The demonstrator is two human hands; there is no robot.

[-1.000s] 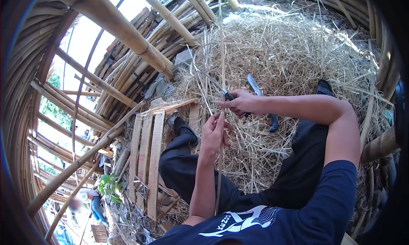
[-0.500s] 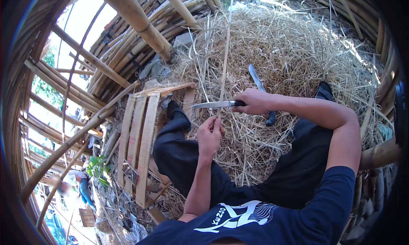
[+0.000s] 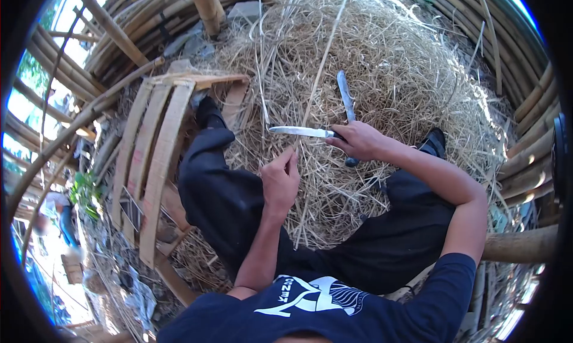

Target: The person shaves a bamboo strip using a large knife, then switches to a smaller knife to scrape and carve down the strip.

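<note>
The right hand point(image 3: 360, 141) grips a knife point(image 3: 301, 131) across the bamboo strip point(image 3: 325, 55) the left hand point(image 3: 280, 179) pinches, apparently shaving it; another stroke would need steady fingertips.

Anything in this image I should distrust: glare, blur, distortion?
Head view: wide-angle distortion bows the bamboo poles at upper right; head view: daylight washes out parts of the far left; head view: the knife blade looks pale and bright, outline readable.
</note>
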